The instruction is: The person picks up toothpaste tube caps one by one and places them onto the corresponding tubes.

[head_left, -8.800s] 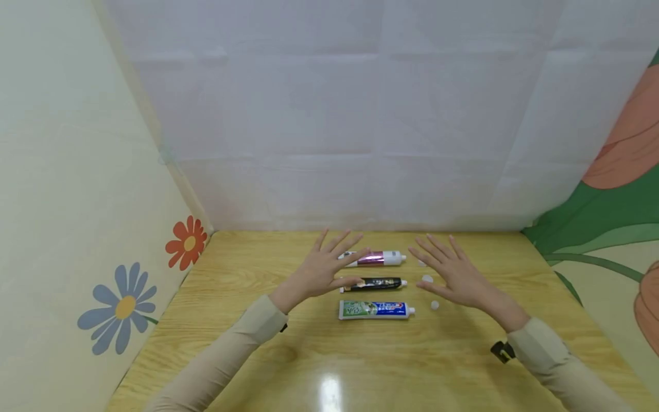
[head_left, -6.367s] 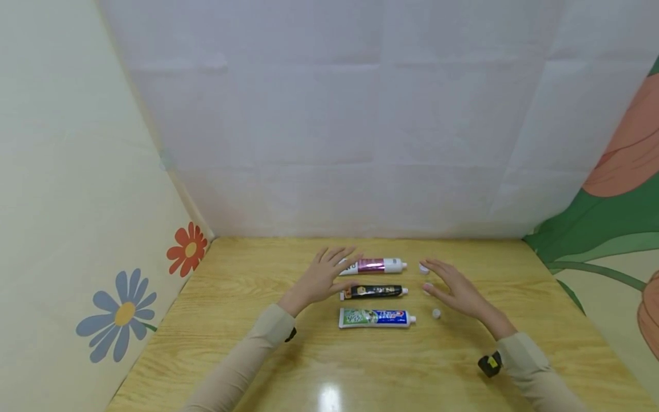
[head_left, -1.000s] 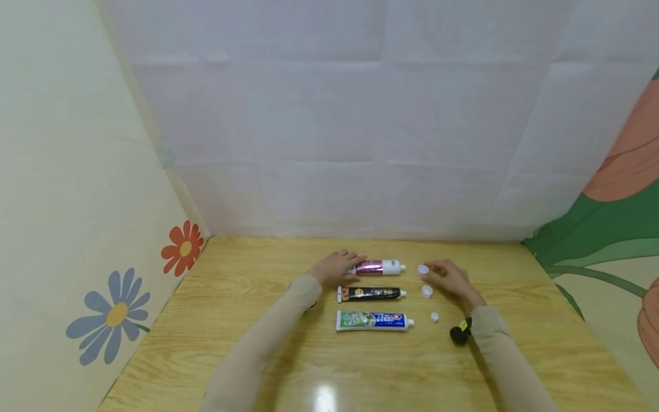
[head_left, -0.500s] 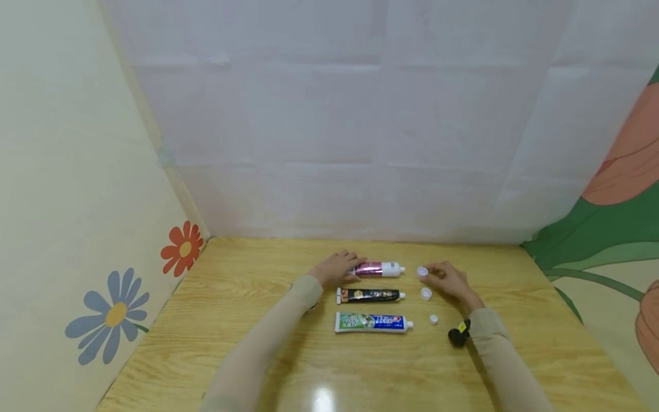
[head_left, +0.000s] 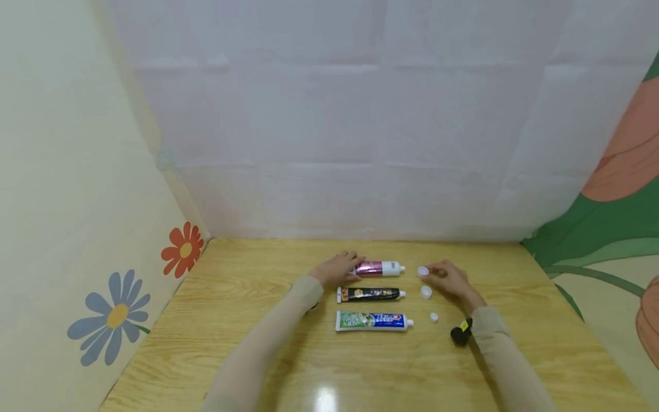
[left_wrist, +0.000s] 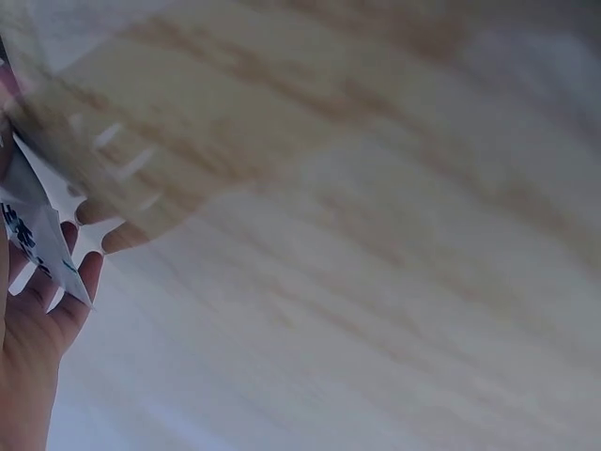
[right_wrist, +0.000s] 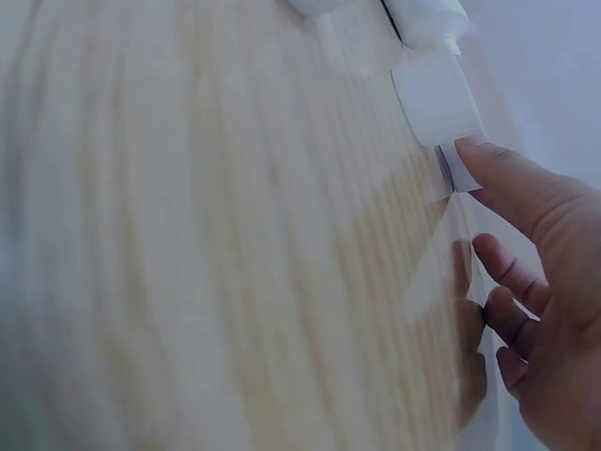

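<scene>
My left hand (head_left: 336, 269) grips the flat tail end of a purple and white toothpaste tube (head_left: 376, 268), the farthest of three tubes lying side by side. In the left wrist view, the tube's white end (left_wrist: 42, 240) shows between the thumb side and the fingers. My right hand (head_left: 450, 280) pinches a white cap (head_left: 423, 271) between thumb and forefinger, just right of that tube's bare nozzle. In the right wrist view, the thumb lies against the narrow part of this cap (right_wrist: 437, 99), whose wide end faces the nozzle.
Nearer lie a black toothpaste tube (head_left: 369, 294) and a green and blue one (head_left: 372, 321), nozzles pointing right. Another white cap (head_left: 426, 292) and a small cap (head_left: 434, 317) sit beside them on the wooden table (head_left: 381, 372). A white sheet (head_left: 329, 143) hangs behind.
Since the earliest frames, both spread hands have come down: the left has taken hold of the purple and white tube, the right its cap. Over the last second they barely move.
</scene>
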The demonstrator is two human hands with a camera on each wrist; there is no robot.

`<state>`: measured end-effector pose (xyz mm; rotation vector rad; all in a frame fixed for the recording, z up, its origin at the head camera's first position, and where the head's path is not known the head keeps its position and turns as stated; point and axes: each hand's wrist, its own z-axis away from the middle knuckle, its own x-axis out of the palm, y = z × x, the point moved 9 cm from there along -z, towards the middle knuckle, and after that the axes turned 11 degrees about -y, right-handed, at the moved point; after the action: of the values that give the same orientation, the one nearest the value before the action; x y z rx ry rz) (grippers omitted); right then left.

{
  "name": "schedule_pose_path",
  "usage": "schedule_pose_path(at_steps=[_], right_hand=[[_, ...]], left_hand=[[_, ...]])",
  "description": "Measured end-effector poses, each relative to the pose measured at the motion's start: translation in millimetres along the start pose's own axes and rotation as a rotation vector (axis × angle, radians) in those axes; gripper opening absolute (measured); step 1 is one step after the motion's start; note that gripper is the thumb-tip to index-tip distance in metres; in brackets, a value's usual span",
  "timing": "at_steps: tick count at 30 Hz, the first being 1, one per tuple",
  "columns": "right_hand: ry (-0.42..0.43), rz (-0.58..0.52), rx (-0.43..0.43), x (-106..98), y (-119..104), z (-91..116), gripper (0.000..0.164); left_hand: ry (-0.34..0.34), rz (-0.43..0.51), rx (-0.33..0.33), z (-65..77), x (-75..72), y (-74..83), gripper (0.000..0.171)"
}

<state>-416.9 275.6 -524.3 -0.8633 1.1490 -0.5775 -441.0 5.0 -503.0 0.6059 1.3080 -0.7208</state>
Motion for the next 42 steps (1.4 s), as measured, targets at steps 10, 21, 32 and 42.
schedule_pose_path(at_steps=[10, 21, 32, 42], right_hand=[[-0.004, -0.065, 0.041, 2.0, -0.3, 1.1, 0.055], [0.025, -0.033, -0.004, -4.9, -4.3, 5.8, 0.053], [0.095, 0.282, -0.179, -20.5, -30.9, 4.0, 0.042], [0.101, 0.329, -0.212, -17.2, -39.6, 5.5, 0.038]], left_hand=[[-0.038, 0.068, -0.05, 0.5, 1.3, -6.0, 0.064], [-0.065, 0.062, -0.098, 5.8, 1.0, -11.3, 0.061], [-0.073, 0.017, -0.098, 10.2, -4.8, -7.9, 0.062], [0.0, 0.046, -0.071, 13.6, -12.0, -6.4, 0.062]])
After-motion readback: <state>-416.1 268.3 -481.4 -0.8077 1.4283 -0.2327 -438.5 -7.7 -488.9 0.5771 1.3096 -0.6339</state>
